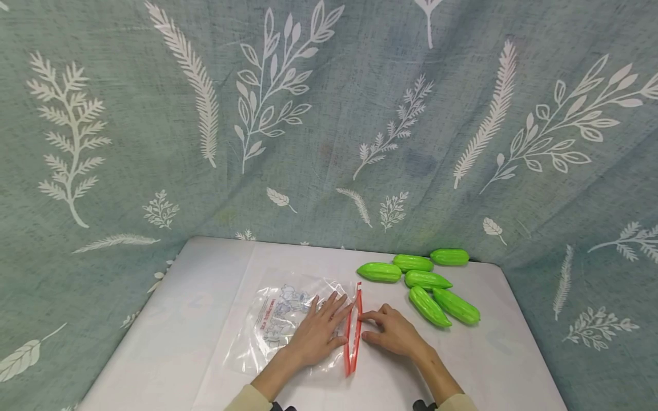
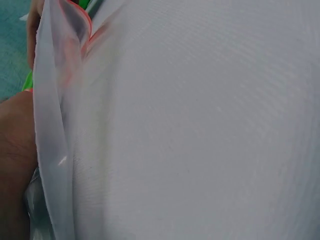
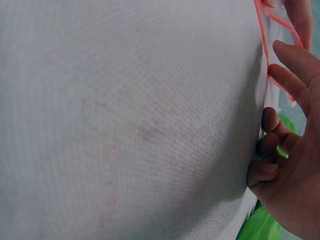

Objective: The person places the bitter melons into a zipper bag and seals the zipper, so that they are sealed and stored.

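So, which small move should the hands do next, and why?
Perhaps the right hand should draw the nearer red zip edge slightly rightward, because the clear zip bag is parted only narrowly there, the right index finger touches that edge, and the left hand rests on the bag. Six green, cucumber-shaped vegetables lie outside.

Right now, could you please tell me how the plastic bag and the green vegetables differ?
The plastic bag is see-through with red edges on one side; the green vegetables are solid-coloured. The bag is thin and spread out; each vegetable is plump and smaller than the bag. The left hand rests on the bag, while neither it nor the right hand touches the vegetables. Bag and vegetables share the white table.
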The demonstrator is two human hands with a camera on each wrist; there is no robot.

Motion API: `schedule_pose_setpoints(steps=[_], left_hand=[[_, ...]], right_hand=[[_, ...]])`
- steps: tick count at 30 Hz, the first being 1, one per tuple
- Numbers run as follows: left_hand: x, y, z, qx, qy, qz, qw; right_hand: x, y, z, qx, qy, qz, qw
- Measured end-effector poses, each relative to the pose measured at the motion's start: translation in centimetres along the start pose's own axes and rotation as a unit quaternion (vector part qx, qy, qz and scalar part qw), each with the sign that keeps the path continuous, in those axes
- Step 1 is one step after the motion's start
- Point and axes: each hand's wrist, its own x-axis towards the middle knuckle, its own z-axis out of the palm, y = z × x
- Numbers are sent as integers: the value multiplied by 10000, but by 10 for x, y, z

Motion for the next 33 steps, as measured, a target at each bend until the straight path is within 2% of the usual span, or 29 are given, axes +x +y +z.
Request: schedule_pose_setpoints(steps=[5,10,14,19,26,33], left_hand=[[0,-1,-1,-298,1,362,9989],[-2,1,0,-363,100,377,9986],[-1,3,-1,-367,124,160,9991],[1,5,0,-408,3,-195,9990],[0,7,3,-17,-124,-278,9995],[0,5,1,-219,-74,-466,9986]], right_hand=[[0,1,0,-1,-6,4,10000],[1,0,1,-32,-69,109,9999],[1,0,1,-47,-94,162,9998],[1,0,0,-52,-77,130,9999],[1,-2,0,24,-81,72,9999],[0,-1,0,-44,27,-18,10000]])
